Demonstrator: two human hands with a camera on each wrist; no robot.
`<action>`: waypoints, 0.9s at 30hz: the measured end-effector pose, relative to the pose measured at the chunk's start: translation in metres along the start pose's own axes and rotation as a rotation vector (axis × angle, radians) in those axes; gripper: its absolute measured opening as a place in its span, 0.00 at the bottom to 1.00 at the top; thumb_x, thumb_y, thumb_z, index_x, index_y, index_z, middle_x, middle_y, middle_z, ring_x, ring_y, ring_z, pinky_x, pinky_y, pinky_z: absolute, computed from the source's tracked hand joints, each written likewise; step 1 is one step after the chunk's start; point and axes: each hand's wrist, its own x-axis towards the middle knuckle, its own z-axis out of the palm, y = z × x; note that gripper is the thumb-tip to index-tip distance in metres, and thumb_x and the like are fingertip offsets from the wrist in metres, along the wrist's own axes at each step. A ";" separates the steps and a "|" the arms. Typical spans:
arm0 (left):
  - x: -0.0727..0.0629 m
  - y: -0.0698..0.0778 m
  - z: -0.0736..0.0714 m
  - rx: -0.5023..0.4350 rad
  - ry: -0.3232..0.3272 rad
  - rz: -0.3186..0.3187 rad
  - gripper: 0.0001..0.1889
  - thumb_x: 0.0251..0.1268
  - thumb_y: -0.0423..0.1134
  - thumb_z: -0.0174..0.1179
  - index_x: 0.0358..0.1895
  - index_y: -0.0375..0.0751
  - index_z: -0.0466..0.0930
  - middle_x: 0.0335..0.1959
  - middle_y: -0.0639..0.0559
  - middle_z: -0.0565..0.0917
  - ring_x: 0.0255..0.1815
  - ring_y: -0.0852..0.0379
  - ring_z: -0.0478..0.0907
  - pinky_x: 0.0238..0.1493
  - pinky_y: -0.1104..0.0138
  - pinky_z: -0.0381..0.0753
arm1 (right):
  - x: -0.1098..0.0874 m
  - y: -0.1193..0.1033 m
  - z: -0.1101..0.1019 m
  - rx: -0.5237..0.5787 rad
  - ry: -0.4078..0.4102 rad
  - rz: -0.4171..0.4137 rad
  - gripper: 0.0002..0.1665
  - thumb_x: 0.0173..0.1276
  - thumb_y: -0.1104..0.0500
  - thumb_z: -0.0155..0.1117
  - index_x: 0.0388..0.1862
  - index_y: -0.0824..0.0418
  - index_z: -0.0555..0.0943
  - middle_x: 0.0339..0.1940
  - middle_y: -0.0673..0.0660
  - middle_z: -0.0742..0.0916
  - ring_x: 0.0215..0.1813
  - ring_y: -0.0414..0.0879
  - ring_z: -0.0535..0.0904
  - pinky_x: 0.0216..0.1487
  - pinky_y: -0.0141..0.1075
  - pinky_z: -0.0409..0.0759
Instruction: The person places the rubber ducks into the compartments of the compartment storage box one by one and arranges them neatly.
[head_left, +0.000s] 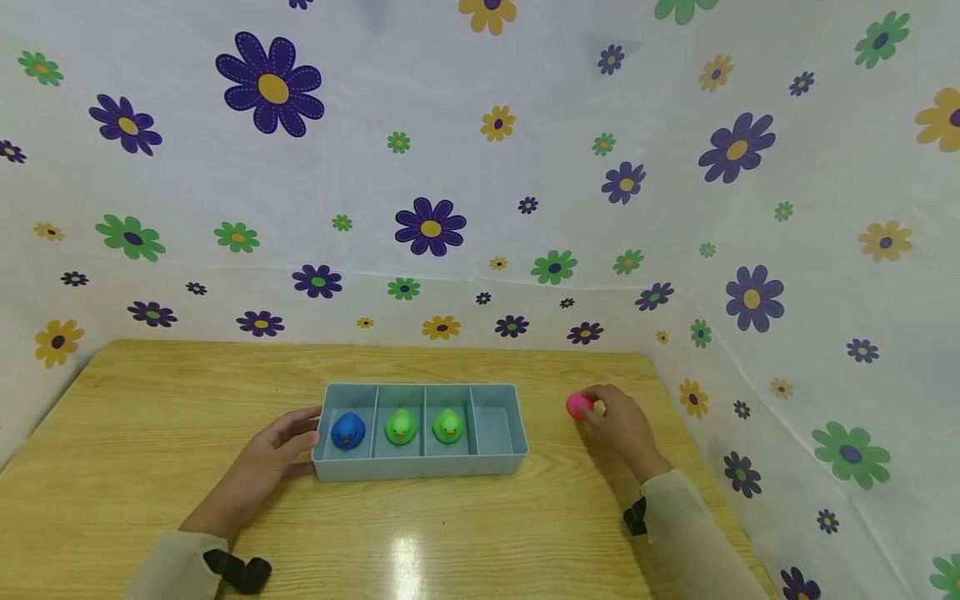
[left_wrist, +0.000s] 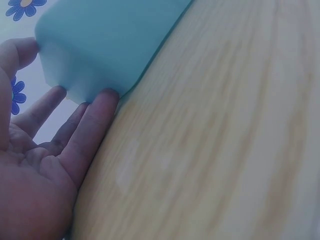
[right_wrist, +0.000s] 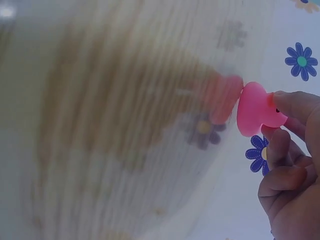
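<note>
A pink rubber duck (right_wrist: pixel 253 111) is pinched between the thumb and fingers of my right hand (head_left: pixel 621 425), right of the box and close over the table. In the right wrist view its base faces the wood and its head lies between the fingertips. My left hand (head_left: pixel 272 457) rests against the left end of a blue-grey divided box (head_left: pixel 420 467), its fingers extended and fingertips (left_wrist: pixel 106 95) at the end wall. Inside the box, a blue rubber duck (head_left: pixel 348 432) sits in the leftmost compartment. One green duck (head_left: pixel 401 427) and another green duck (head_left: pixel 448 427) occupy the middle two. The rightmost compartment shows its bare floor.
The box stands on a wooden table (head_left: pixel 480 533) with a glossy surface. A white flowered sheet (head_left: pixel 360 167) rises behind the table's back edge and along its right side. Dark wrist straps (head_left: pixel 238 572) sit on both sleeves.
</note>
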 end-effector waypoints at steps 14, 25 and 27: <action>-0.001 0.000 0.000 0.018 0.006 0.025 0.33 0.81 0.51 0.54 0.81 0.42 0.58 0.78 0.36 0.64 0.75 0.33 0.64 0.59 0.55 0.85 | 0.000 -0.015 -0.001 -0.043 0.086 -0.099 0.17 0.72 0.56 0.71 0.55 0.64 0.85 0.49 0.59 0.87 0.29 0.42 0.70 0.30 0.34 0.73; -0.001 -0.001 0.000 0.027 0.002 0.029 0.34 0.81 0.53 0.55 0.81 0.43 0.58 0.78 0.37 0.64 0.75 0.33 0.65 0.60 0.52 0.84 | -0.009 -0.048 -0.013 -0.021 0.140 -0.174 0.16 0.70 0.58 0.73 0.54 0.63 0.85 0.49 0.58 0.87 0.31 0.42 0.71 0.32 0.33 0.73; -0.001 -0.001 0.000 0.023 0.002 0.031 0.34 0.80 0.52 0.55 0.81 0.43 0.58 0.78 0.37 0.64 0.75 0.33 0.65 0.60 0.53 0.84 | -0.011 -0.053 -0.013 -0.006 0.161 -0.198 0.15 0.70 0.59 0.73 0.53 0.63 0.86 0.48 0.57 0.88 0.30 0.41 0.71 0.31 0.32 0.72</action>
